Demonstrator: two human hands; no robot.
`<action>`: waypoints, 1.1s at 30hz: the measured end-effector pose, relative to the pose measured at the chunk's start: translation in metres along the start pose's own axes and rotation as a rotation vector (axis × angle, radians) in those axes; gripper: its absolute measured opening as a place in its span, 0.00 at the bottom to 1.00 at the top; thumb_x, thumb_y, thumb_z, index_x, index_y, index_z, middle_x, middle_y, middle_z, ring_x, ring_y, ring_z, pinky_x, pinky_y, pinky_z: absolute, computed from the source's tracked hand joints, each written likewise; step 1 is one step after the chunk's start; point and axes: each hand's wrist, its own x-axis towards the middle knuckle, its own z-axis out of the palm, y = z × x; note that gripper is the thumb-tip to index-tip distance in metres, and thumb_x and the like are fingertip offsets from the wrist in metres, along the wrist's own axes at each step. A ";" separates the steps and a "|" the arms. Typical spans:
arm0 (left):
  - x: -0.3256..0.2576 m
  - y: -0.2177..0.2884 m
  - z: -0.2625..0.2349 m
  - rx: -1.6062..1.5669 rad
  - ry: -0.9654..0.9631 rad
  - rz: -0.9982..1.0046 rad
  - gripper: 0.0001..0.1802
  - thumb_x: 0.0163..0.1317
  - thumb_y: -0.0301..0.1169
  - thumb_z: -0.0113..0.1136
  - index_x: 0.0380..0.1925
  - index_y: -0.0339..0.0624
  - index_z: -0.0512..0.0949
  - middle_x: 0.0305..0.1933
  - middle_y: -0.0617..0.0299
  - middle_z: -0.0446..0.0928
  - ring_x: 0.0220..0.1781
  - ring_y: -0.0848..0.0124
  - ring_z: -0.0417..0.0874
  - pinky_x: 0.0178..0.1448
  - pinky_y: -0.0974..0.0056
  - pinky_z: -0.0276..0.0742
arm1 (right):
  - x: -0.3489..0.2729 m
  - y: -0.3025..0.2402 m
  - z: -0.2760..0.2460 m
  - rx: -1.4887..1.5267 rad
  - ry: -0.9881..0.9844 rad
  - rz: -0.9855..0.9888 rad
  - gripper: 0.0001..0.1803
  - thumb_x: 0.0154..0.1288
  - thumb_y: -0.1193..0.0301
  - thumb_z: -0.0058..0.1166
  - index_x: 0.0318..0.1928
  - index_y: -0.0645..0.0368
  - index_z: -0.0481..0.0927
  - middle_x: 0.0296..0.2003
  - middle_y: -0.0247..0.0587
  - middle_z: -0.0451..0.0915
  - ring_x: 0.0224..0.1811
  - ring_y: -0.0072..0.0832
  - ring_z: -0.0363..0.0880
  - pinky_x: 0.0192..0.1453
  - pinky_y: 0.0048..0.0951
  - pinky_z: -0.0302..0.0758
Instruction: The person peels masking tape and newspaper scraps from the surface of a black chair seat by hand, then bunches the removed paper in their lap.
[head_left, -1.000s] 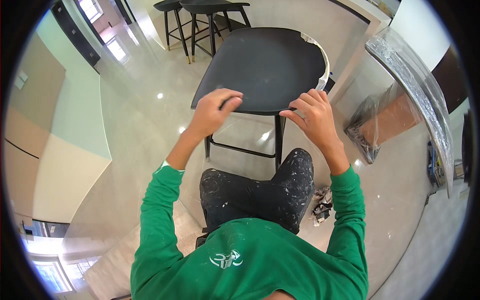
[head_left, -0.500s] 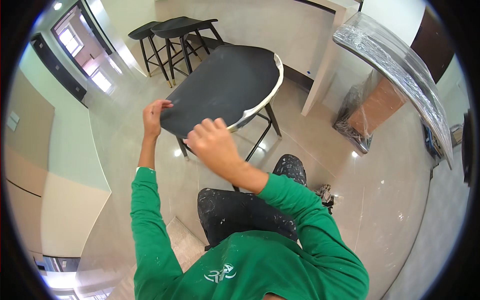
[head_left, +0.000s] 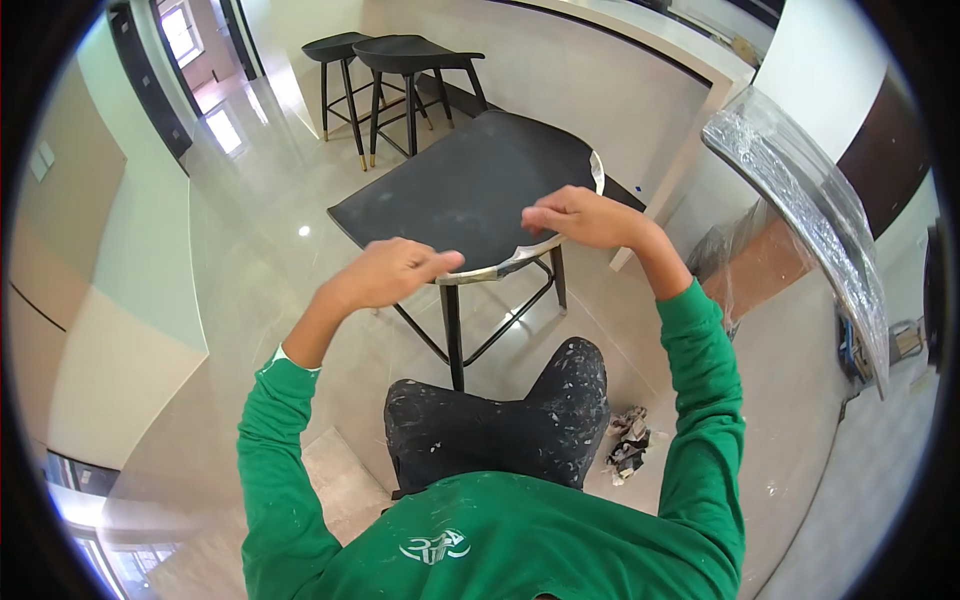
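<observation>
A black stool seat [head_left: 450, 190] stands before me on dark legs, its curved rim edged with a whitish, uneven strip of tape [head_left: 484, 273]. My left hand [head_left: 395, 270] is over the near rim, its thumb stretched along the tape's left end and its other fingers partly hidden. Over the right part of the rim, my right hand [head_left: 582, 215] is closed, thumb and fingertips drawn together above the seat. Whether anything lies in that pinch is too small to tell. Past this hand the tape continues up the seat's right side.
Two more black stools [head_left: 408, 55] stand at the back by a white counter [head_left: 540, 60]. On the right are a plastic-wrapped curved panel [head_left: 800, 190] and a wrapped brown carton [head_left: 757, 265]. Crumpled scraps [head_left: 629, 445] lie on the tiled floor beside my right knee.
My right hand has moved right and away along the rim. My left hand has come from the seat's left corner to the near rim. The stool has turned, and my view has shifted.
</observation>
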 end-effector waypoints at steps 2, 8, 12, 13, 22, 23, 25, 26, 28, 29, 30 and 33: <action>-0.007 0.023 0.000 -0.020 -0.074 0.015 0.31 0.79 0.54 0.46 0.45 0.35 0.84 0.35 0.55 0.81 0.42 0.63 0.81 0.54 0.61 0.75 | 0.009 -0.012 -0.001 -0.065 -0.183 0.070 0.28 0.78 0.51 0.50 0.40 0.68 0.84 0.26 0.39 0.79 0.32 0.29 0.76 0.40 0.34 0.72; 0.012 0.025 -0.009 -0.247 -0.282 0.062 0.27 0.77 0.51 0.52 0.53 0.36 0.82 0.44 0.62 0.80 0.48 0.72 0.77 0.56 0.64 0.72 | 0.024 -0.045 0.000 -0.060 -0.406 0.017 0.22 0.77 0.55 0.54 0.38 0.64 0.84 0.27 0.29 0.76 0.32 0.21 0.70 0.39 0.27 0.69; 0.023 0.023 -0.007 -0.444 -0.308 -0.091 0.22 0.74 0.45 0.59 0.56 0.39 0.81 0.47 0.65 0.80 0.51 0.74 0.76 0.58 0.64 0.71 | 0.026 -0.043 -0.003 0.054 -0.454 0.019 0.15 0.76 0.61 0.57 0.39 0.62 0.83 0.29 0.24 0.76 0.34 0.16 0.70 0.41 0.24 0.69; 0.025 0.018 -0.004 -0.493 -0.293 -0.070 0.21 0.74 0.44 0.60 0.56 0.40 0.81 0.47 0.66 0.80 0.50 0.74 0.76 0.58 0.65 0.71 | 0.027 -0.041 -0.002 0.095 -0.441 0.013 0.15 0.76 0.62 0.58 0.39 0.62 0.83 0.30 0.23 0.76 0.35 0.15 0.70 0.41 0.24 0.69; 0.024 0.010 -0.002 -0.659 -0.291 0.058 0.14 0.74 0.39 0.62 0.49 0.39 0.80 0.42 0.69 0.79 0.46 0.80 0.75 0.54 0.70 0.71 | 0.015 -0.023 0.014 0.278 -0.224 -0.085 0.10 0.74 0.67 0.59 0.40 0.62 0.83 0.30 0.23 0.77 0.35 0.14 0.71 0.42 0.22 0.69; 0.024 0.012 -0.001 -0.672 -0.272 0.067 0.13 0.74 0.38 0.61 0.48 0.39 0.80 0.41 0.69 0.78 0.45 0.80 0.75 0.52 0.71 0.71 | 0.014 -0.022 0.015 0.283 -0.218 -0.084 0.10 0.73 0.67 0.60 0.40 0.63 0.83 0.30 0.23 0.77 0.35 0.14 0.71 0.42 0.22 0.69; 0.024 0.011 0.000 -0.692 -0.243 0.089 0.12 0.75 0.36 0.61 0.47 0.38 0.80 0.40 0.70 0.79 0.43 0.81 0.75 0.50 0.72 0.72 | 0.014 -0.025 0.017 0.292 -0.209 -0.087 0.10 0.73 0.67 0.61 0.40 0.63 0.84 0.31 0.24 0.78 0.35 0.15 0.72 0.41 0.23 0.69; 0.024 0.007 0.001 -0.698 -0.233 0.102 0.12 0.75 0.35 0.61 0.47 0.38 0.80 0.39 0.70 0.79 0.41 0.81 0.75 0.48 0.72 0.72 | 0.013 -0.031 0.017 0.282 -0.206 -0.098 0.11 0.71 0.66 0.63 0.39 0.63 0.84 0.29 0.26 0.79 0.34 0.16 0.72 0.39 0.24 0.69; 0.023 0.005 0.001 -0.700 -0.200 0.130 0.12 0.74 0.35 0.62 0.48 0.36 0.81 0.38 0.70 0.79 0.39 0.82 0.76 0.46 0.72 0.73 | 0.009 -0.045 0.018 0.265 -0.198 -0.117 0.12 0.68 0.65 0.65 0.37 0.64 0.85 0.27 0.29 0.80 0.31 0.18 0.72 0.36 0.27 0.69; 0.022 0.006 0.001 -0.695 -0.177 0.145 0.13 0.74 0.35 0.62 0.48 0.36 0.81 0.37 0.70 0.79 0.38 0.82 0.76 0.45 0.72 0.73 | 0.010 -0.044 0.021 0.237 -0.179 -0.137 0.12 0.67 0.66 0.66 0.38 0.64 0.85 0.27 0.30 0.79 0.31 0.19 0.72 0.36 0.27 0.69; 0.020 0.006 0.002 -0.690 -0.153 0.159 0.13 0.73 0.34 0.62 0.48 0.35 0.81 0.37 0.70 0.80 0.37 0.82 0.76 0.44 0.72 0.74 | 0.012 -0.041 0.024 0.210 -0.161 -0.157 0.12 0.67 0.66 0.67 0.38 0.64 0.85 0.27 0.32 0.79 0.31 0.20 0.72 0.36 0.28 0.69; 0.014 0.009 0.004 -0.687 -0.068 0.214 0.14 0.72 0.35 0.64 0.48 0.34 0.82 0.37 0.67 0.81 0.37 0.80 0.77 0.45 0.69 0.75 | 0.011 -0.033 0.034 0.127 -0.027 -0.277 0.11 0.66 0.68 0.68 0.39 0.64 0.86 0.29 0.35 0.77 0.31 0.24 0.72 0.37 0.29 0.70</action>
